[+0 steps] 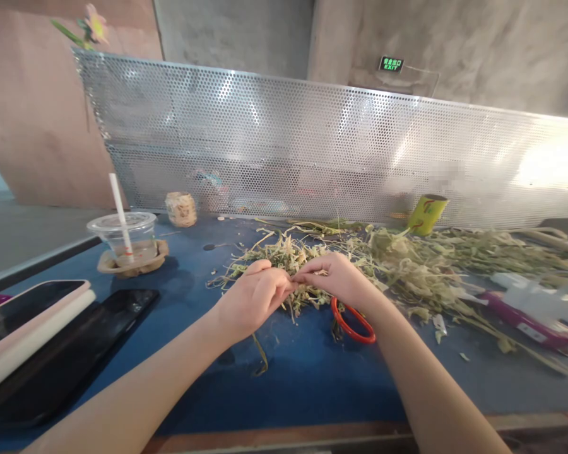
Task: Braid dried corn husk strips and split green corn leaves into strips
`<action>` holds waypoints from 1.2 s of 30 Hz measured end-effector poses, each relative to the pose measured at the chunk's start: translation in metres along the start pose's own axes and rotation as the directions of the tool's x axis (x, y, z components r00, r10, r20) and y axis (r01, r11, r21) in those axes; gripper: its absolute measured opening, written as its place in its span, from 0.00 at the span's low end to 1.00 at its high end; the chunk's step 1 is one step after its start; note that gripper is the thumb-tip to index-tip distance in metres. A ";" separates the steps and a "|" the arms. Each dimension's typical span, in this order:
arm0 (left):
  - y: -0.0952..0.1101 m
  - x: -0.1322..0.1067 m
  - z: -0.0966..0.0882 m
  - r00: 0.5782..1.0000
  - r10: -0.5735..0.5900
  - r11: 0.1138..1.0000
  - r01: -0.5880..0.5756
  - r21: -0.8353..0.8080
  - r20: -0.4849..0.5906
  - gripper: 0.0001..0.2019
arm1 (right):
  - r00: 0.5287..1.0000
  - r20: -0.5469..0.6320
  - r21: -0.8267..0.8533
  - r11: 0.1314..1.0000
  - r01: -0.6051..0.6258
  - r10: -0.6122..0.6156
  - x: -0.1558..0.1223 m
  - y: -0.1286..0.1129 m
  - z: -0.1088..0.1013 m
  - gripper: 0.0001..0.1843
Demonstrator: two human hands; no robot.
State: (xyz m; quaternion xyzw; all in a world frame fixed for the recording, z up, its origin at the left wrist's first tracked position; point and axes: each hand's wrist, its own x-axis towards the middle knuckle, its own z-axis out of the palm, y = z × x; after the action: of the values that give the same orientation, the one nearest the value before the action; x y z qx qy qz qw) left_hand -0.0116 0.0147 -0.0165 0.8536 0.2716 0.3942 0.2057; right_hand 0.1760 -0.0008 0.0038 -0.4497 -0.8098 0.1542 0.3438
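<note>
My left hand (255,295) is closed in a loose fist above the blue table (284,378). A thin dried plant stem (261,356) hangs out below it. The fingertips of my right hand (324,277) are pinched together and meet the left fingers; the bit of plant between them is mostly hidden. Right behind both hands lies a heap of dry, pale green plant pieces (286,252). Scissors with red handles (353,321) lie beside my right wrist, their blades hidden.
Longer dried stalks (421,265) spread to the right, near a green can (427,214) and a purple-and-white pack (532,318). At left are a lidded plastic cup (127,236) with a straw, a woven jar (181,209) and phones (76,353). A perforated metal screen (284,139) borders the back.
</note>
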 end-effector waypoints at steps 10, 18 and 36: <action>0.004 -0.002 0.002 0.989 0.031 0.997 -0.041 -0.065 -0.145 0.13 | 0.948 -0.187 -0.429 0.890 0.156 -0.257 -0.001 -0.010 0.005 0.07; 0.007 -0.002 0.000 0.980 0.031 0.995 -0.049 -0.086 -0.196 0.16 | 0.888 -0.282 -0.470 0.860 0.201 -0.362 -0.005 -0.012 0.009 0.07; 0.009 -0.003 0.004 0.965 -0.014 1.000 0.011 -0.014 -0.262 0.14 | 0.775 -0.419 -0.592 0.790 0.161 -0.472 -0.006 -0.022 0.020 0.05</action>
State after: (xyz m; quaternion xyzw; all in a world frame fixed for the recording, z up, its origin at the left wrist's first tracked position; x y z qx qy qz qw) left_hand -0.0078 0.0055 -0.0155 0.7910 0.2993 0.5038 0.1759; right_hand 0.1508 -0.0165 -0.0010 -0.4009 -0.7533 -0.2702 0.4459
